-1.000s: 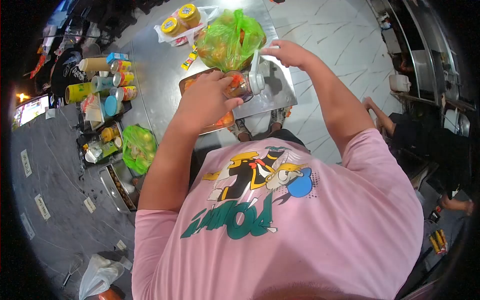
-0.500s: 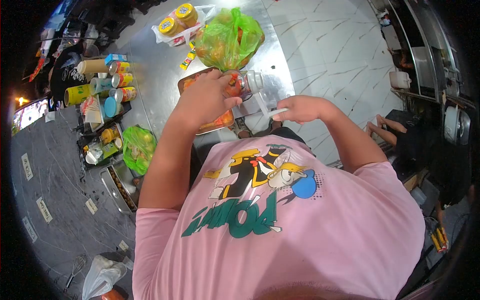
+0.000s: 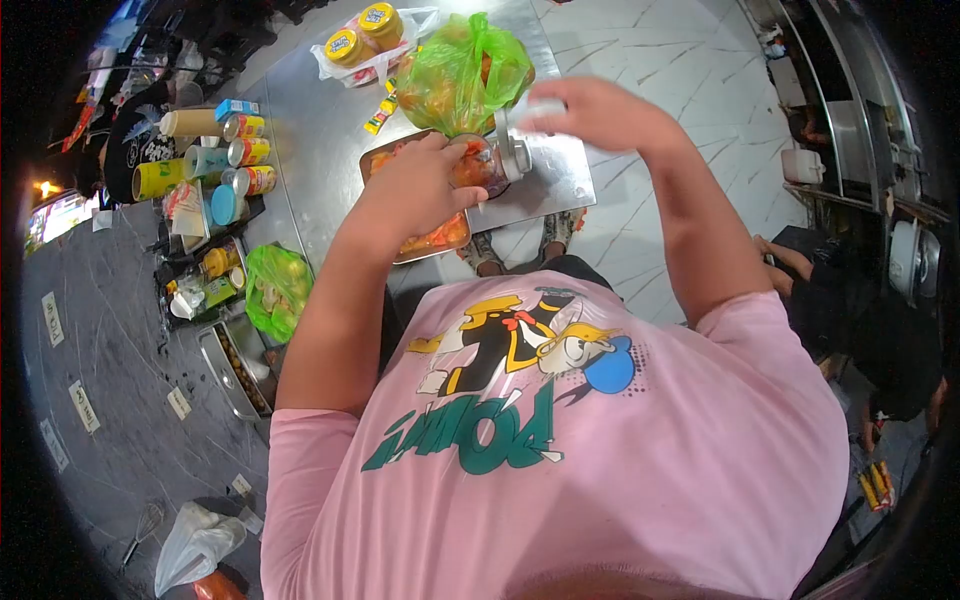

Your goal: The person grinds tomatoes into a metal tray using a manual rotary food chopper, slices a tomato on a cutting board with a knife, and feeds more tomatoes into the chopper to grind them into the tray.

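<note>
My left hand (image 3: 425,182) is wrapped over a clear jar (image 3: 474,170) lying on its side, with red-orange food inside. The jar's pale lid (image 3: 516,158) points right. A whitish strip (image 3: 503,128) rises from around the lid end. My right hand (image 3: 590,112) is raised beyond the lid, smeared by motion, with something whitish between thumb and fingers that looks like the strip's roll or end. Under the left hand and jar is a metal tray (image 3: 447,240) of orange-red food, partly covered by that hand. A green plastic bag (image 3: 462,80) of round produce touches the far side.
A bag with yellow-lidded jars (image 3: 350,48) and a yellow packet (image 3: 381,108) are on the steel table (image 3: 320,150). Leftward are several cans (image 3: 250,152), another green bag (image 3: 277,290) and a metal pan (image 3: 228,365). Another person (image 3: 885,340) crouches at right.
My right hand has swung up and away from near the table's front edge, and the whitish strip now points upward from the lid. My left hand stays on the jar.
</note>
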Tool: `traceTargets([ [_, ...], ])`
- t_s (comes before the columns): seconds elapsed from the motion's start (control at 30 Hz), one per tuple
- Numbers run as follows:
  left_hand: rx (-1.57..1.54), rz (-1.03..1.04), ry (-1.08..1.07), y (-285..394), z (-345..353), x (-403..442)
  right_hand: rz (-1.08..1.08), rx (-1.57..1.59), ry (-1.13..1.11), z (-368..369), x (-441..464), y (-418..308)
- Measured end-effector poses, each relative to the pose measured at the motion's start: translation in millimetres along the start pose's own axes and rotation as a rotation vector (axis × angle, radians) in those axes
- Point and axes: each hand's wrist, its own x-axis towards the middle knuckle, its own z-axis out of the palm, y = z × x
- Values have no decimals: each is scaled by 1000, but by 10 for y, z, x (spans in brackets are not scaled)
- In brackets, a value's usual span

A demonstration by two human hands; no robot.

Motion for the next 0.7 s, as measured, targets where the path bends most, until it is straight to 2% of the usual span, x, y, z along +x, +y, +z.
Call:
traceTargets([
  [0.1,-7,-2,8,-43,48,22,50,31,90,152,548,581],
  [0.17,4,-9,7,-48,79,19,216,-64,-20,496,604,1026],
  [0.23,-3,-2,40,-34,85,-2,173,-224,-508,986,421,1451],
  [0.3,-7,5,50,6,43,-23,468,-14,-590,1040,-192,925],
  [0.4,-42,-9,37,-6,32,-47,441,25,-725,695,-606,186],
  [0.47,-64,-12,21,5,23,-21,32,53,-537,408,-696,-27],
  [0.53,-82,-21,39,13,16,-39,-60,16,-255,179,-503,-177],
  [0.6,-64,-12,45,-18,43,-32,-63,42,-5,32,-110,-80],
  [0.67,-42,-12,47,-23,44,-32,160,247,49,3,254,85],
  [0.7,-45,-16,27,-19,36,-25,157,251,49,60,414,314],
])
